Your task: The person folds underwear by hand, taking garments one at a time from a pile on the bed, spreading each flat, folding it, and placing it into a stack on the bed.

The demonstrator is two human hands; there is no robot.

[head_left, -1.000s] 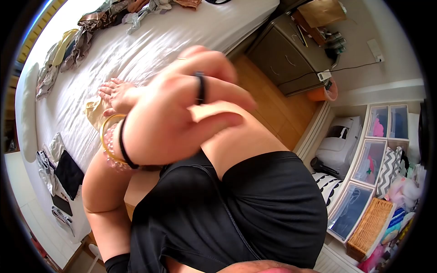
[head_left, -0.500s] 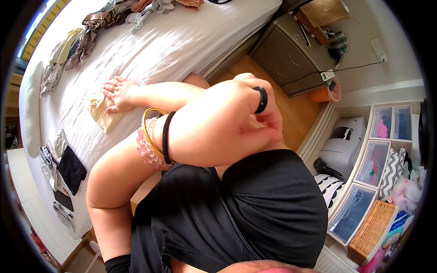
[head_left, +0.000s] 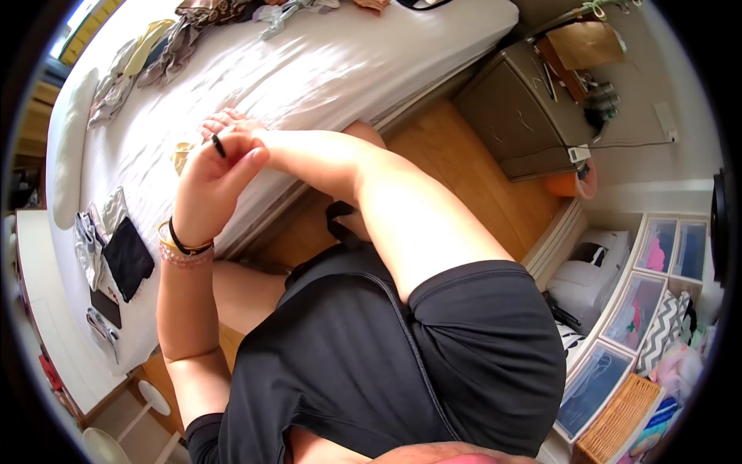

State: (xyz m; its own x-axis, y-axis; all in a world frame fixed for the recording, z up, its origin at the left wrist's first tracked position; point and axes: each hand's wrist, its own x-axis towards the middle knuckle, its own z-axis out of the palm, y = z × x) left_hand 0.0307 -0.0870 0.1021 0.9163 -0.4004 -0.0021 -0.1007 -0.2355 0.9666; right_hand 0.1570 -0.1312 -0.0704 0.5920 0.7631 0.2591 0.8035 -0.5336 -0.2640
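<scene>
My left hand (head_left: 212,182), with a black ring, a gold bangle, pink beads and a black band at the wrist, is above the bed's near edge. Its fingers are curled and closed; anything inside them is hidden. Just behind it, my right hand (head_left: 233,121) rests on the white bed sheet (head_left: 309,69) with its fingers apart, partly covered by my left hand. A cream cloth (head_left: 182,157) lies on the sheet beside both hands, mostly hidden by my left hand.
Crumpled clothes (head_left: 166,50) lie across the bed's far side. Near the left edge are a black cloth (head_left: 129,259) and a dark flat item (head_left: 106,308). A grey cabinet (head_left: 506,116), an orange bin (head_left: 564,184) and a wicker basket (head_left: 621,417) stand to the right.
My left hand has moved left, from over my right arm to beside my right hand. The right hand stays on the bed. The view has shifted, and more floor shows between my arms.
</scene>
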